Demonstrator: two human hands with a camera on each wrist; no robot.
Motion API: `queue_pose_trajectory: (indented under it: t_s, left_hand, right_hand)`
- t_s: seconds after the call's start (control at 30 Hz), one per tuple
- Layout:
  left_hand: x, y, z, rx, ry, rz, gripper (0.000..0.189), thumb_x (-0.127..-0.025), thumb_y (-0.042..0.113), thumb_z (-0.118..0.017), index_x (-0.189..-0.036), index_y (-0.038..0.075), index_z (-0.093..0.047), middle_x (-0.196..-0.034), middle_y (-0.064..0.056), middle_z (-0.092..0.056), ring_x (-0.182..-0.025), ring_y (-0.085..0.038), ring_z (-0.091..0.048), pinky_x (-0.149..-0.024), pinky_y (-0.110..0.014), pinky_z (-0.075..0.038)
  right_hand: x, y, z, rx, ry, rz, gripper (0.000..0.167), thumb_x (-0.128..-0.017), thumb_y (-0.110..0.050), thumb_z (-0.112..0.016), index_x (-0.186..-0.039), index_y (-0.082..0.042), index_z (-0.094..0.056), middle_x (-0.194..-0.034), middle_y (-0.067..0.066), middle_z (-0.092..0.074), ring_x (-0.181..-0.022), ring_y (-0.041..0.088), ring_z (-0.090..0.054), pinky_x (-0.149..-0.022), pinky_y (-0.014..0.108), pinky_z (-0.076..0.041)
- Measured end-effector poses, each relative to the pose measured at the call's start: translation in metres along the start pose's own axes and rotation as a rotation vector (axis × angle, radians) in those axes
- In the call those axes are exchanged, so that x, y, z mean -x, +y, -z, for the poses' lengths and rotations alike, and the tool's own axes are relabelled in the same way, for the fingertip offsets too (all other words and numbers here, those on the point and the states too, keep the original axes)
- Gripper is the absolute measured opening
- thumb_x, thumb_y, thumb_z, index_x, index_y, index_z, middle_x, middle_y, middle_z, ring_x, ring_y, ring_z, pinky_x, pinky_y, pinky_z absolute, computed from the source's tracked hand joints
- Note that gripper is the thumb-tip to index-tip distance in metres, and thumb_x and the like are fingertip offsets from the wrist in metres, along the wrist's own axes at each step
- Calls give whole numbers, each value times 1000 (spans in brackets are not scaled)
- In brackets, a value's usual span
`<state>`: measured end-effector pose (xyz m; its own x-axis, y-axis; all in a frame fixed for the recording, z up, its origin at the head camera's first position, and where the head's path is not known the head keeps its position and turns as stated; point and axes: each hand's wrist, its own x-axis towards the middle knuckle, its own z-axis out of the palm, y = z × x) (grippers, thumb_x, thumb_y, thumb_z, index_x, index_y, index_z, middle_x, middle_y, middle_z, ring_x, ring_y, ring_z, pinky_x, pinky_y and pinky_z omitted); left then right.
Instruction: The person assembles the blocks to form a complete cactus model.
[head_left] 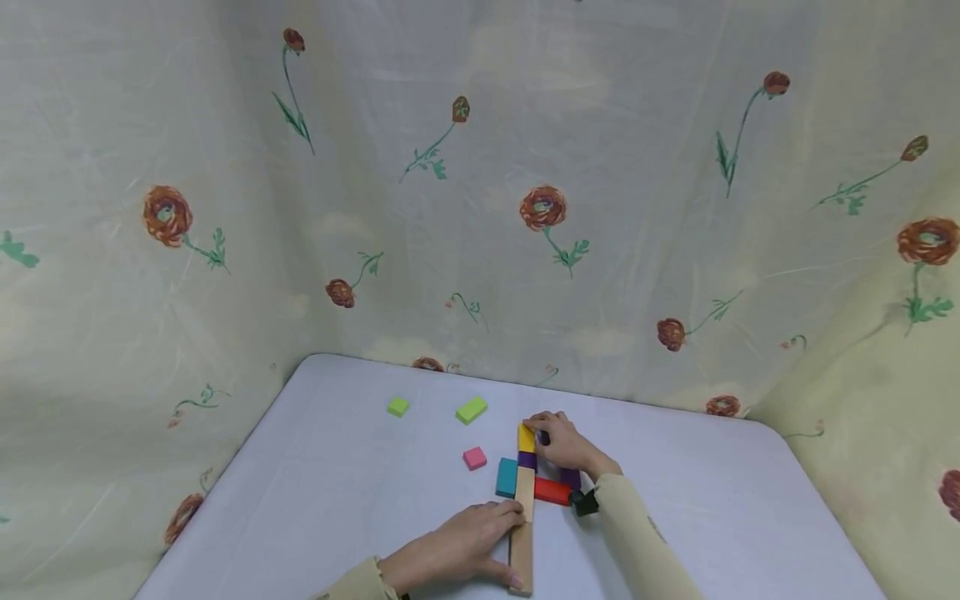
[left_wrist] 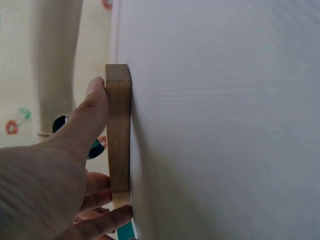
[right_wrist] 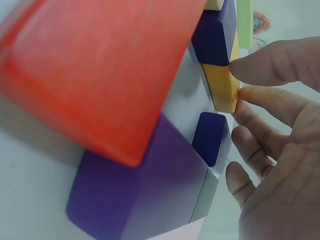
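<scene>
Four blocks (head_left: 525, 487) lined up: left hand (head_left: 467, 542) resting unclenched on wood (left_wrist: 119, 135), right hand (head_left: 564, 446) pinching yellow block (head_left: 527, 438); pink block (head_left: 475, 458) likely left.

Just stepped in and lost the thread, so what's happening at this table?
A person is working at a line of blocks. The left hand touches the near wooden block, and the right hand touches the yellow block at the far end. Between those lie a second wooden block and a purple block. A teal block sits left of the line, a red block right.
</scene>
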<state>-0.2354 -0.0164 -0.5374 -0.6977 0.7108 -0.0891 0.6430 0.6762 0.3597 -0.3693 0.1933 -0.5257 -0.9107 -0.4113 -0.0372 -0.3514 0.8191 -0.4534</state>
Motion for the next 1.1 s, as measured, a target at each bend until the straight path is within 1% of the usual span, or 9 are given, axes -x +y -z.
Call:
queue_pose_trajectory:
  t_s: [0.27,0.53,0.67,0.8,0.97,1.1]
  left_hand:
    - [-1,0,-1,-17,6,-10,82,-72,71,-63,-136,22,-50,-143,5,-47,-124,-9,-51,-98,-29,-49]
    - [-1,0,0,0,-8,2,83,-72,70,-64,-137,21,-49,-141,6,-48,-123,-8,-51,-99,-30,-49]
    - [-1,1,0,18,-17,13,82,-72,70,-63,-137,22,-49,-142,6,-48,-125,-8,-50,-100,-30,-49]
    - [-1,2,0,23,-24,22,81,-72,70,-63,-137,24,-50,-143,6,-47,-126,-8,-49,-100,-30,-48]
    - [-1,2,0,9,-16,19,81,-72,70,-63,-136,23,-50,-142,7,-47,-126,-8,-49,-100,-30,-49]
    - [-1,2,0,3,-6,14,81,-71,71,-63,-136,23,-50,-142,6,-48,-125,-8,-49,-99,-30,-49]
  right_hand:
    - [0,2,0,23,4,-8,46,-87,-12,-60,-133,-13,-60,-137,12,-53,-114,28,-44,-100,52,-41]
    - [0,3,0,30,11,-12,48,-85,-12,-62,-133,-16,-59,-139,10,-52,-116,28,-43,-101,53,-40]
    - [4,5,5,-15,32,-35,52,-85,-12,-63,-136,-16,-56,-142,10,-49,-118,30,-42,-101,57,-40]
    - [6,9,13,-85,71,-61,54,-85,-12,-64,-138,-17,-54,-143,8,-49,-121,31,-42,-100,59,-42]
    - [7,15,25,-165,117,-71,50,-87,-11,-64,-136,-14,-54,-138,9,-51,-126,34,-42,-99,61,-43]
    - [9,18,35,-226,142,-80,49,-86,-12,-65,-133,-11,-54,-136,11,-50,-127,35,-41,-101,61,-40]
